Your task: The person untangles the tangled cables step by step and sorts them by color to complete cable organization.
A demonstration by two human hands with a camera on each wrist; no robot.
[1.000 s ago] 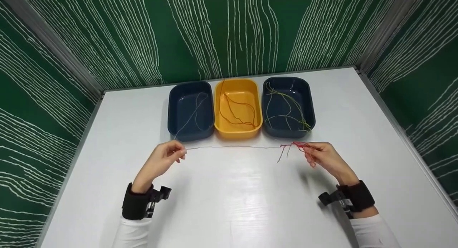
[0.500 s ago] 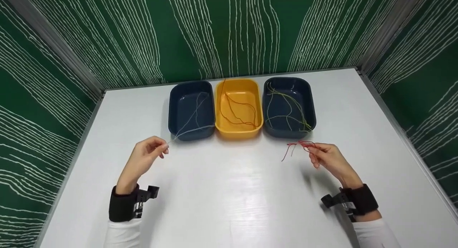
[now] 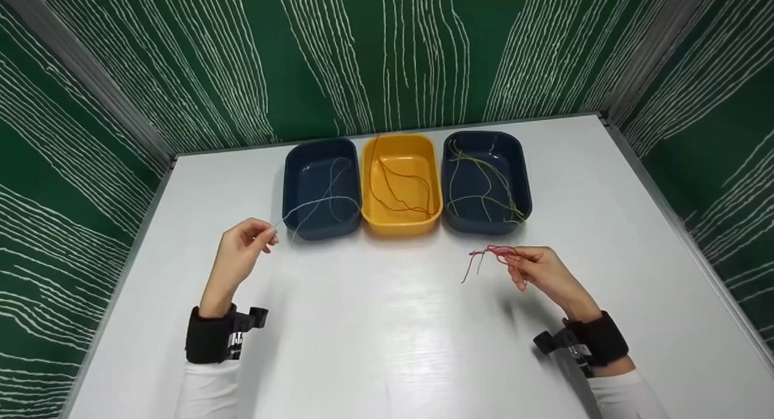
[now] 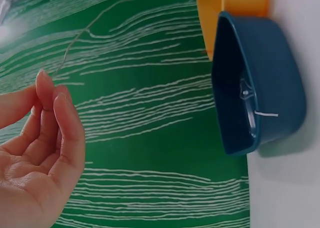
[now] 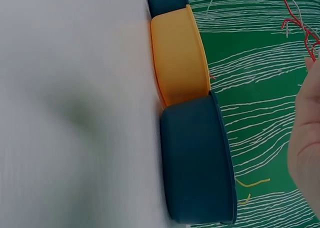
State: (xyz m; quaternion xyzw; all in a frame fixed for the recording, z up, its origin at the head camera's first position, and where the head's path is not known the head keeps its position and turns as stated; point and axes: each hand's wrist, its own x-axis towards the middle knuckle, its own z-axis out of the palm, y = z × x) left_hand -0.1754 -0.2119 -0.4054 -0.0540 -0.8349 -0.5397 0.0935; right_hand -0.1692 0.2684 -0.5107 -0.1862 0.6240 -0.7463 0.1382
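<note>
My left hand [image 3: 242, 250] pinches one end of a thin whitish string [image 3: 320, 199] between thumb and fingertips, just left of the left dark blue bin [image 3: 323, 230]. The string arches over that bin, its far end near the yellow bin's corner. In the left wrist view the string [image 4: 75, 39] rises from the fingertips. My right hand [image 3: 547, 277] holds a tangle of red strings [image 3: 499, 253] in front of the right dark blue bin [image 3: 484, 227], with loose ends hanging down. Grey strands show among the red strings [image 5: 303, 30] in the right wrist view.
A yellow bin [image 3: 402, 228] with orange-red string [image 3: 411, 176] stands between the blue bins, all touching in a row. Yellow-green strings [image 3: 505, 180] lie in the right bin. Another pale string hangs over the left bin's front rim. Green walls bound the white table [image 3: 387, 334].
The whitish string came away from the red tangle as my left hand drew left, then rose slightly toward the left bin. My right hand stays nearly in place with the red strings.
</note>
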